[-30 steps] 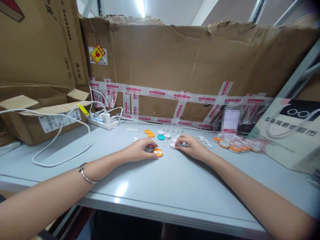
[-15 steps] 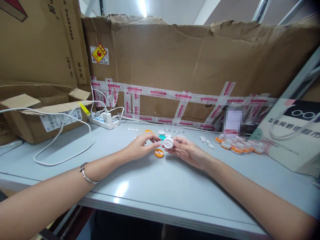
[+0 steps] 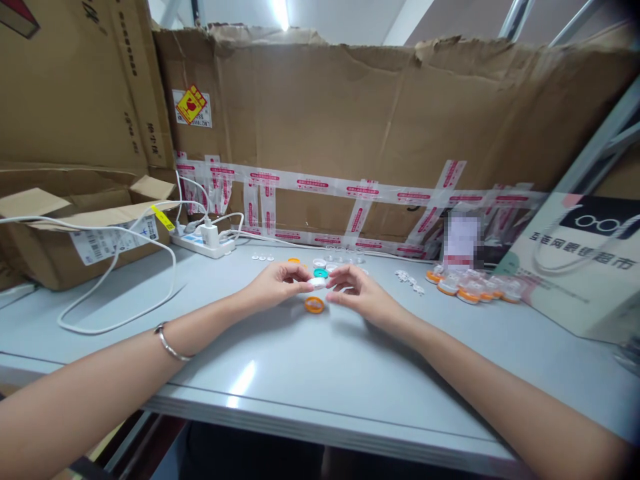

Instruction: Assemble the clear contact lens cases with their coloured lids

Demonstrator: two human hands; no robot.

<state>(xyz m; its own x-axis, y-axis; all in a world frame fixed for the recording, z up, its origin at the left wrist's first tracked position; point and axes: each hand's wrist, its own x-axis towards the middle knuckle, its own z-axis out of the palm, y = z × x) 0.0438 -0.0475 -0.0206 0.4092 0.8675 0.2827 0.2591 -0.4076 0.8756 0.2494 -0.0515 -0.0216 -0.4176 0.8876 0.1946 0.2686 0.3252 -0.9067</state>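
Thumb and fingers of my left hand pinch the left edge of a small round white part. On its other side is my right hand, fingers apart and curved, with nothing gripped between them. Just below the white part lies an orange ring with pale pieces inside. A teal ring shows right behind the white part. Another orange piece is partly hidden behind my left fingers. White rings and clear round pieces sit farther back.
Small white pieces lie to the right, before a cluster of orange-and-clear assemblies. A paper bag stands far right. At left are a power strip, looping white cable and an open carton.
The white part has passed from my right hand to my left and turned from face-on to edge-on. My right fingers have come off it. The whole view has shifted slightly.
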